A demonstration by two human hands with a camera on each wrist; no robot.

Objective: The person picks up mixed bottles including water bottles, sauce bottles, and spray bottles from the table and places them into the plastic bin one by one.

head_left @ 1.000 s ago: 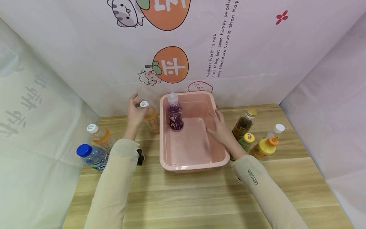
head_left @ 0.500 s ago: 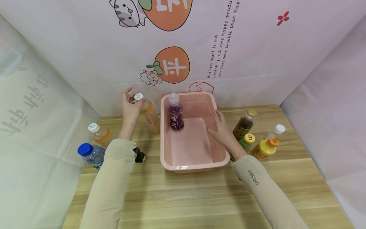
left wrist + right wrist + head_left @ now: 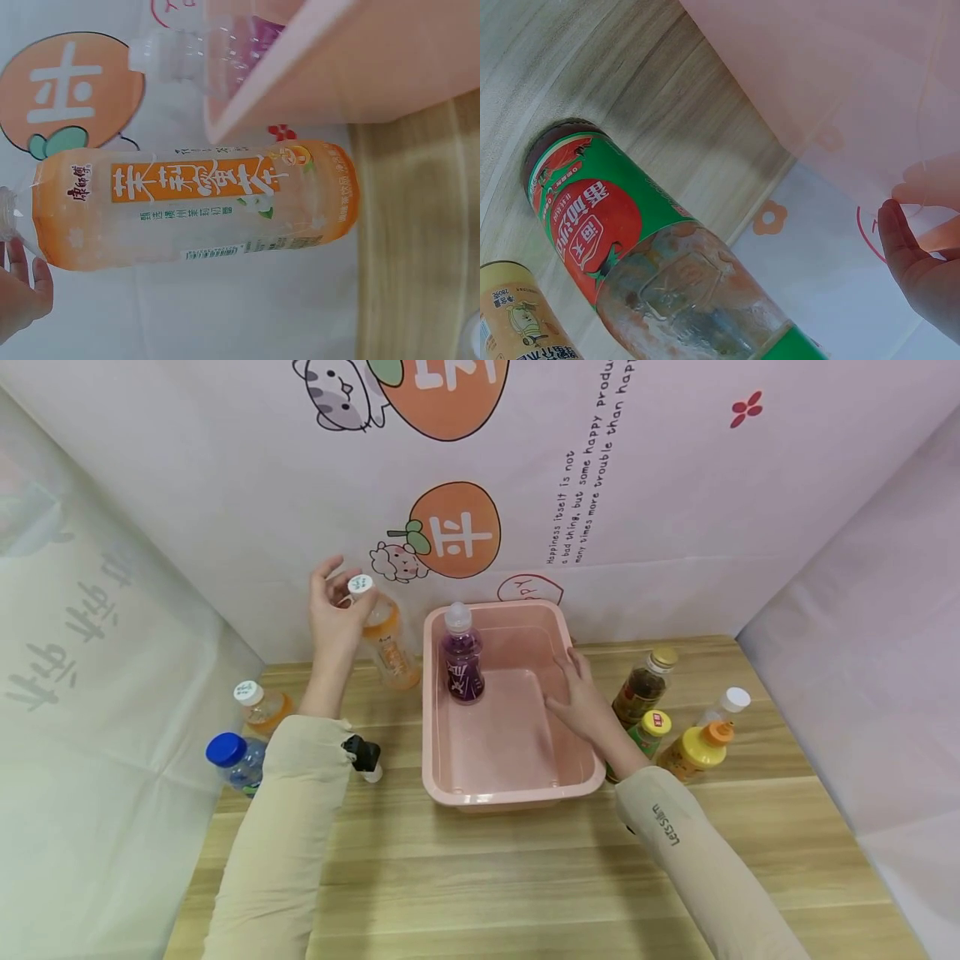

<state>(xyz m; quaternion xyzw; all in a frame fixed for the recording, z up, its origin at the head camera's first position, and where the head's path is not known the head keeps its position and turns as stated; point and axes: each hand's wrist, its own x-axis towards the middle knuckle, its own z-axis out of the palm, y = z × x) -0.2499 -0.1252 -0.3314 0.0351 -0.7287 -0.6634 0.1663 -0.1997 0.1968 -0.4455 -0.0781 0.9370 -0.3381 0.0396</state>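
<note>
My left hand (image 3: 335,618) pinches the white-capped neck of a clear tea bottle (image 3: 388,652) with an orange label. This bottle hangs slightly tilted, left of the pink plastic basin (image 3: 510,799); its label (image 3: 199,180) faces the left wrist camera. Over the basin's right rim lies my right hand (image 3: 581,697), thumb inside and fingers outside, gripping the wall. Inside the basin, at the back left, stands a purple drink bottle (image 3: 462,668). In the right wrist view, a tomato-labelled glass bottle (image 3: 615,210) is near the right hand's side of the basin.
Left on the wooden table (image 3: 480,885) are another orange-labelled bottle (image 3: 267,710) and a blue-capped bottle (image 3: 240,764), partly behind my sleeve. To the right stand a dark gold-capped bottle (image 3: 641,689), a yellow squeeze bottle (image 3: 693,752) and a white-capped bottle (image 3: 727,706). A printed cloth (image 3: 645,527) hangs behind.
My left hand has moved up and to the left with the orange-labelled tea bottle, which has risen. My right hand keeps its place on the basin.
</note>
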